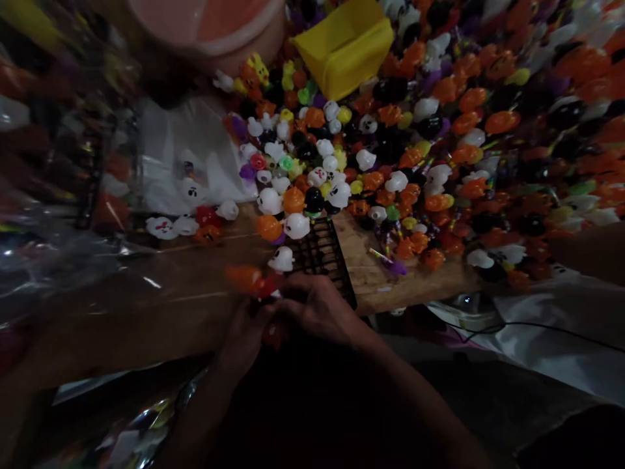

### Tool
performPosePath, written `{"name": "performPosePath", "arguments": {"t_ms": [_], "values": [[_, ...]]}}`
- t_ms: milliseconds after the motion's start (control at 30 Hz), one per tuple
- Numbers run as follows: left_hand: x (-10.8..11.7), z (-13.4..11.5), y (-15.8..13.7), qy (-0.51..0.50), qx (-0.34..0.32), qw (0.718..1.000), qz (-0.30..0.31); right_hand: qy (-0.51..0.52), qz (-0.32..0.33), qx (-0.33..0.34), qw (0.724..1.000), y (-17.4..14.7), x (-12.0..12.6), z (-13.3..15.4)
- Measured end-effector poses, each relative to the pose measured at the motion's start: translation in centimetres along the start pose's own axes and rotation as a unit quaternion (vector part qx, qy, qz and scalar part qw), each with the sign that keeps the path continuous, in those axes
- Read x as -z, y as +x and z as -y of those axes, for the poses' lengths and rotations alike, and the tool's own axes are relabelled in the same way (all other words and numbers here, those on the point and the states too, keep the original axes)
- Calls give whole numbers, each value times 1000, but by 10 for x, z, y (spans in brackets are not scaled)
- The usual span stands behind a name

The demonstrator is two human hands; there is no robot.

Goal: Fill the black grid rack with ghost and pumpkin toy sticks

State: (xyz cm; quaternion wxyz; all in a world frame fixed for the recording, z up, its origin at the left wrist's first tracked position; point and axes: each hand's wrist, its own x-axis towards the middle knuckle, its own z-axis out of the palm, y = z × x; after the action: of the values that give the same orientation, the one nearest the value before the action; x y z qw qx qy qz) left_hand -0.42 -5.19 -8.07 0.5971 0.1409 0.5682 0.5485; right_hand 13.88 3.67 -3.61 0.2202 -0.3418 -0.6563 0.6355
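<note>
At the front edge of the table my left hand [247, 332] is closed around small plastic figures, blurred by motion. An orange figure [243, 279] and a red figure [266, 286] stick out above its fingers. My right hand [317, 303] meets it from the right, its fingers bent and pressed together; what they pinch is hidden. Below the hands shows another dark orange figure [273, 335], partly covered. Just beyond the fingers lies a white ghost figure [282, 259] beside a black plastic grid tray [336, 260].
A large heap of Halloween figures [439, 156] covers the back and right of the wooden table [410, 283]. A yellow scoop-like container [346, 49] and a pink tub [234, 45] stand behind. White plastic bag [190, 156] and clear wrapping [63, 267] lie left. A cable [551, 326] runs at right.
</note>
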Motion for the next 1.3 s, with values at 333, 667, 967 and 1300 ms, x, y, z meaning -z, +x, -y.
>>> {"name": "performPosePath", "arguments": {"t_ms": [333, 667, 967, 1300], "values": [[-19, -14, -7, -84, 55, 991, -86, -59, -268, -54, 960, -10, 41, -16], [-36, -14, -4, -9, -3, 1000, -8, -95, -251, 12, 963, -22, 69, -37], [-34, -3, -6, -36, -28, 999, -13, -21, -210, 29, 977, -18, 70, -30], [-29, -1, -7, -22, -10, 1000, 10, -2, -203, 22, 979, -4, 71, -36]]}}
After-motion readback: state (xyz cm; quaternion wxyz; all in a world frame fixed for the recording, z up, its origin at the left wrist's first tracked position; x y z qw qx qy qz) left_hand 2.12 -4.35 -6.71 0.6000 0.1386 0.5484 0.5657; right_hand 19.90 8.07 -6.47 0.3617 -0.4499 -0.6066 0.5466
